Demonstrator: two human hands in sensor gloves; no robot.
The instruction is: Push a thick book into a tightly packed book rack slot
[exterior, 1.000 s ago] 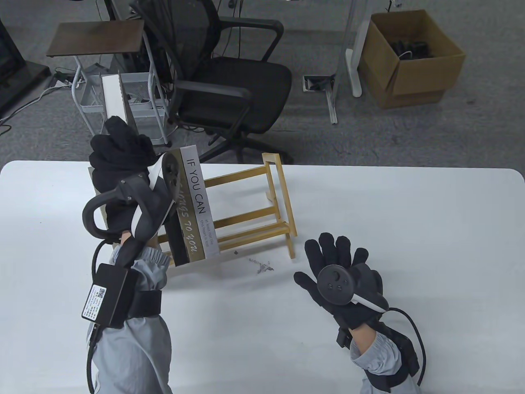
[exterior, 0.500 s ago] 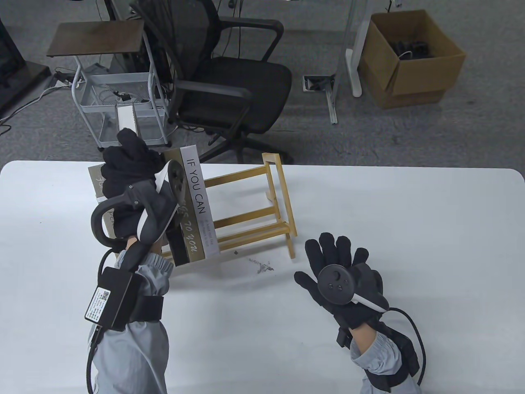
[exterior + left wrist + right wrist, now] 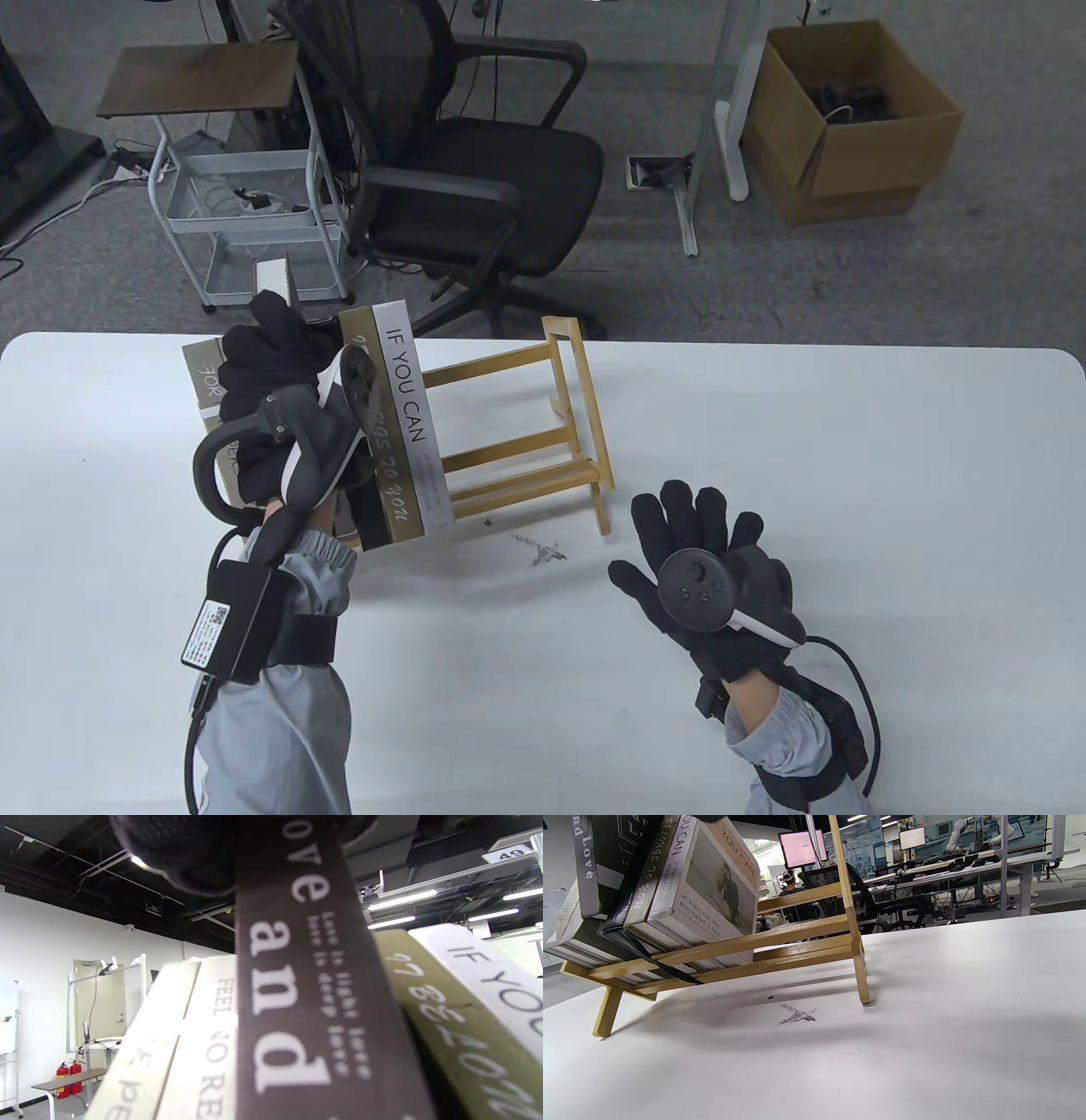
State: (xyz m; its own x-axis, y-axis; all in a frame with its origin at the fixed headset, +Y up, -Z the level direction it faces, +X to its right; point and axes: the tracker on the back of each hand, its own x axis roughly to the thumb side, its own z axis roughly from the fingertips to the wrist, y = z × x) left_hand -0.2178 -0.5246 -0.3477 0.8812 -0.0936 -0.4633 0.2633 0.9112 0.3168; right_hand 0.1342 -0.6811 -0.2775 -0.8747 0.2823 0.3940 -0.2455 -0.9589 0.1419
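A wooden book rack (image 3: pixel 585 407) stands on the white table (image 3: pixel 848 441), with several books leaning at its left end. My left hand (image 3: pixel 276 365) grips the thick dark book from above. The book's white page edge (image 3: pixel 273 276) sticks out past my fingers. It sits between a pale book marked "FOR" (image 3: pixel 204 378) and an olive book (image 3: pixel 394 497) next to the white "IF YOU CAN" book (image 3: pixel 405 399). In the left wrist view its dark spine (image 3: pixel 305 1005) stands proud of the neighbouring spines, with a gloved fingertip (image 3: pixel 182 853) beside it. It also shows in the right wrist view (image 3: pixel 585 866). My right hand (image 3: pixel 687 514) lies open and flat on the table, right of the rack.
A dark scribble mark (image 3: pixel 539 550) is on the table in front of the rack. The rack's right half holds no books. Beyond the far table edge stand a black office chair (image 3: pixel 484 170), a white cart (image 3: pixel 246 204) and a cardboard box (image 3: pixel 848 119).
My left hand has moved down and to the right with the dark book. Its white page edge has sunk lower between the neighbouring books. My right hand has not moved.
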